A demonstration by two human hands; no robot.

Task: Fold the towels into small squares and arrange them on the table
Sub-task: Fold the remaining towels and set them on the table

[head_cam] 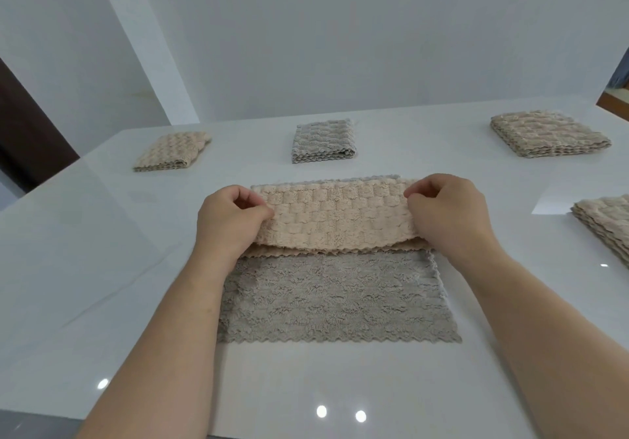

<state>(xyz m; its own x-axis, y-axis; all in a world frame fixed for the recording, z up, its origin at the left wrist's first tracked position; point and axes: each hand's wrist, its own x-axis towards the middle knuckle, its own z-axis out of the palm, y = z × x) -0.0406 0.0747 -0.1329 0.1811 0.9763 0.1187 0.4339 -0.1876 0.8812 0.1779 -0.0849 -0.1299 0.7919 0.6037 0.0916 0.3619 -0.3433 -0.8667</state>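
A two-sided towel [335, 289] lies spread on the white table [102, 251] in front of me, grey side up. Its far part is turned over toward me as a beige flap [337, 215]. My left hand [228, 221] pinches the flap's left end and my right hand [449, 214] pinches its right end, fingers curled on the cloth. Three folded squares lie along the table's far side: a beige one [172, 151] at left, a grey one [323, 141] in the middle, a beige one [548, 134] at right.
A stack of beige towels [606, 224] sits at the table's right edge, partly cut off by the frame. A white wall rises behind the table. A dark door frame [23, 125] stands at far left.
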